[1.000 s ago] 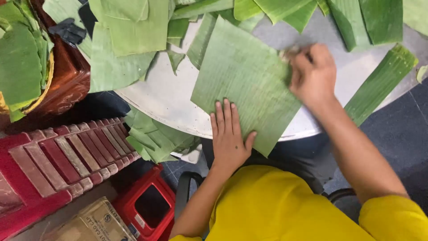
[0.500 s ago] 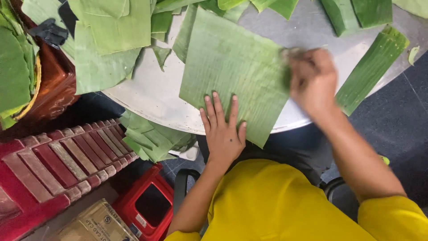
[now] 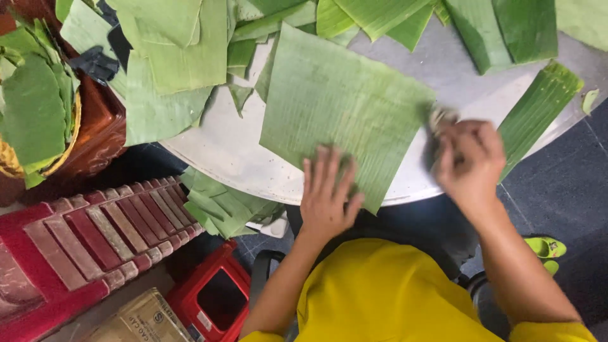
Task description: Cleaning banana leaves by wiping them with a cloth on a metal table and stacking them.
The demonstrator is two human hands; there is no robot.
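Big squarish banana leaf (image 3: pixel 342 107) lies flat on the round pale desk (image 3: pixel 215 155), its near corner hanging over the desk edge toward the person in yellow. Left hand (image 3: pixel 326 196) rests palm-down on that near corner, fingers (image 3: pixel 329 168) released & spread, pinning the leaf. Right hand (image 3: pixel 468 161) sits at the leaf's right edge, fingers clenched on a small greyish wad, prob. a cloth (image 3: pixel 438 119), pressed to the leaf; blurred, so can't tell more. Beyond the leaf: pile of other leaf pieces (image 3: pixel 171 57). Right of it: long narrow leaf strip (image 3: pixel 538 107). Left of the leaf, off the desk: basket w/ leaves (image 3: pixel 38 114), red plastic crate (image 3: pixel 82 234) below it.
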